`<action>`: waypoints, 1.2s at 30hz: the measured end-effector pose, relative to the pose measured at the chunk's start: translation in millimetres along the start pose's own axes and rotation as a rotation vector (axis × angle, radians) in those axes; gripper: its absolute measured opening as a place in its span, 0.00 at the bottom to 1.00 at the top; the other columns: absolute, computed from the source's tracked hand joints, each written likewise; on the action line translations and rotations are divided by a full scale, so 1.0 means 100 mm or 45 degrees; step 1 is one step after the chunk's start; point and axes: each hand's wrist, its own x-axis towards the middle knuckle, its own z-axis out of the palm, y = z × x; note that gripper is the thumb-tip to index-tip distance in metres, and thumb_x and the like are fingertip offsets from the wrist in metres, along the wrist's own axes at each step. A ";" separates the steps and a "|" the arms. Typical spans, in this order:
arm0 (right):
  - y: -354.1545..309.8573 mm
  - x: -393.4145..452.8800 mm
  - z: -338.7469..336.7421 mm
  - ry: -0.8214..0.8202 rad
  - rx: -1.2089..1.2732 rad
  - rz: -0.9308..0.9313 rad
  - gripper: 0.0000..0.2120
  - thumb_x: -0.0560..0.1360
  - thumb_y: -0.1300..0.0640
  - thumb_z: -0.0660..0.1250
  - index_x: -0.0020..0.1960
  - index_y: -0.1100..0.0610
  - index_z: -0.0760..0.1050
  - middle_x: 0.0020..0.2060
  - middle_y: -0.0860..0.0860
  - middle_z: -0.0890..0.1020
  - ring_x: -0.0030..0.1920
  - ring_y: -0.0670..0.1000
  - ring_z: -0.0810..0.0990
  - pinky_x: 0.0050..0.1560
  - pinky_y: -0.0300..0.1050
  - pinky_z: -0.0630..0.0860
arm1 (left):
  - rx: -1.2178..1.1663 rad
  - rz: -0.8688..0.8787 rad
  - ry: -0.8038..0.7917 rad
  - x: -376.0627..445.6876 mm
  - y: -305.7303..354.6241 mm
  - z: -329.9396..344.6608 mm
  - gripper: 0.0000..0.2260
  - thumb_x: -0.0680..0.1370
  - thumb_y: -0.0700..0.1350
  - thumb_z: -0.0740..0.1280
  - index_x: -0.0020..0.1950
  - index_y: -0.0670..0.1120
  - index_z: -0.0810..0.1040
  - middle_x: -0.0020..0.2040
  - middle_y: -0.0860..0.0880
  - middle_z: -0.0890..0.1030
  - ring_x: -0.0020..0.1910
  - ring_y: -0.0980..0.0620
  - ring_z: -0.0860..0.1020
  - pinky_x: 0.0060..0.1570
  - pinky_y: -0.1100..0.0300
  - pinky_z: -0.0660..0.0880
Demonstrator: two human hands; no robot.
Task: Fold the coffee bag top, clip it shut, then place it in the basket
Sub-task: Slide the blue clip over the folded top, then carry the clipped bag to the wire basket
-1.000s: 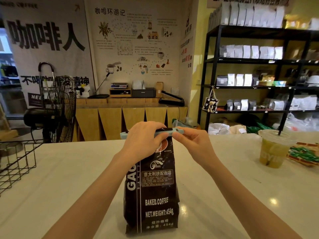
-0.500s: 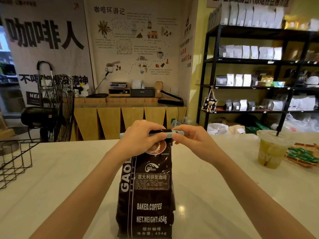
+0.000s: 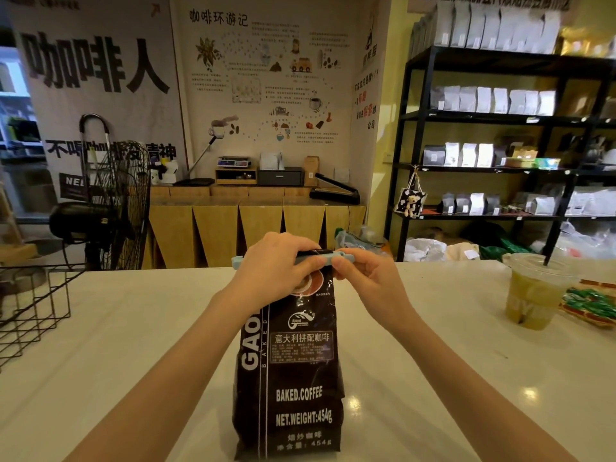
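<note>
The left hand (image 3: 276, 261) covers the bag's (image 3: 293, 368) folded top and most of the pale blue clip (image 3: 320, 258), so whether the clip has closed is hard to tell. The right hand (image 3: 366, 278) pinches the clip's right end. The glossy black bag stands upright on the smooth white desk (image 3: 133, 345). A wire basket (image 3: 33, 311), cut off at the left edge, sits well apart.

black coffee bag (image 3: 293, 371) upright, pale blue clip (image 3: 328, 259) across its top.
</note>
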 end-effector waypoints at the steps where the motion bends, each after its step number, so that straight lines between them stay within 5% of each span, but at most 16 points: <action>1: 0.00 0.01 0.00 -0.006 0.025 0.025 0.08 0.75 0.58 0.63 0.51 0.56 0.79 0.39 0.49 0.82 0.41 0.45 0.80 0.44 0.39 0.77 | 0.030 0.013 0.002 0.00 -0.01 0.02 0.16 0.75 0.53 0.61 0.60 0.49 0.75 0.54 0.48 0.82 0.51 0.52 0.77 0.53 0.53 0.75; 6: 0.03 0.02 0.00 0.018 0.227 0.181 0.07 0.74 0.58 0.64 0.48 0.51 0.80 0.43 0.53 0.84 0.48 0.57 0.82 0.52 0.50 0.79 | 0.266 0.008 0.360 -0.15 -0.23 0.13 0.38 0.68 0.67 0.61 0.72 0.51 0.56 0.73 0.49 0.63 0.72 0.51 0.60 0.70 0.52 0.49; 9: 0.05 0.02 0.03 0.042 0.304 0.289 0.07 0.75 0.59 0.64 0.50 0.55 0.79 0.43 0.53 0.84 0.46 0.53 0.83 0.50 0.45 0.80 | -0.327 -0.473 0.285 -0.40 -0.37 0.15 0.49 0.60 0.66 0.69 0.73 0.52 0.49 0.75 0.48 0.59 0.72 0.47 0.60 0.68 0.48 0.59; 11: 0.05 0.03 0.07 0.062 0.358 0.333 0.07 0.75 0.59 0.63 0.51 0.57 0.78 0.42 0.54 0.84 0.43 0.50 0.84 0.47 0.42 0.81 | -0.873 -0.766 0.024 -0.54 -0.42 0.16 0.52 0.54 0.64 0.74 0.72 0.53 0.55 0.68 0.47 0.71 0.62 0.47 0.74 0.60 0.48 0.72; 14: 0.05 0.04 0.13 0.075 0.428 0.390 0.07 0.75 0.59 0.64 0.50 0.57 0.78 0.39 0.52 0.84 0.39 0.45 0.84 0.41 0.37 0.81 | -1.188 -0.865 -0.226 -0.67 -0.47 0.19 0.39 0.54 0.55 0.79 0.62 0.48 0.69 0.51 0.48 0.82 0.48 0.49 0.82 0.48 0.53 0.77; 19: 0.08 0.06 0.19 -0.011 0.583 0.612 0.12 0.73 0.54 0.65 0.55 0.57 0.76 0.46 0.52 0.83 0.49 0.50 0.82 0.50 0.41 0.78 | -1.327 -0.870 -0.082 -0.69 -0.48 0.24 0.27 0.56 0.46 0.76 0.53 0.48 0.74 0.45 0.47 0.84 0.40 0.50 0.84 0.37 0.58 0.78; 24: 0.13 -0.06 0.24 -0.426 0.304 0.887 0.47 0.51 0.34 0.74 0.64 0.57 0.70 0.58 0.53 0.79 0.58 0.54 0.78 0.60 0.50 0.74 | -1.296 -0.927 0.053 -0.68 -0.59 0.25 0.25 0.58 0.46 0.76 0.52 0.51 0.72 0.44 0.48 0.83 0.38 0.51 0.84 0.36 0.57 0.78; 29: 0.17 -0.01 0.31 -0.656 0.199 0.847 0.22 0.64 0.49 0.73 0.55 0.53 0.73 0.51 0.50 0.82 0.51 0.48 0.80 0.51 0.44 0.78 | -1.266 -0.939 0.176 -0.59 -0.63 0.21 0.20 0.62 0.42 0.76 0.48 0.55 0.71 0.47 0.48 0.82 0.44 0.48 0.82 0.40 0.55 0.78; 36: 0.17 0.47 0.55 -0.640 0.284 0.652 0.18 0.63 0.54 0.75 0.52 0.53 0.77 0.48 0.50 0.85 0.49 0.48 0.83 0.50 0.46 0.79 | -1.104 -0.874 0.500 -0.47 -0.70 -0.04 0.21 0.62 0.41 0.76 0.45 0.60 0.71 0.42 0.56 0.81 0.35 0.63 0.81 0.30 0.68 0.75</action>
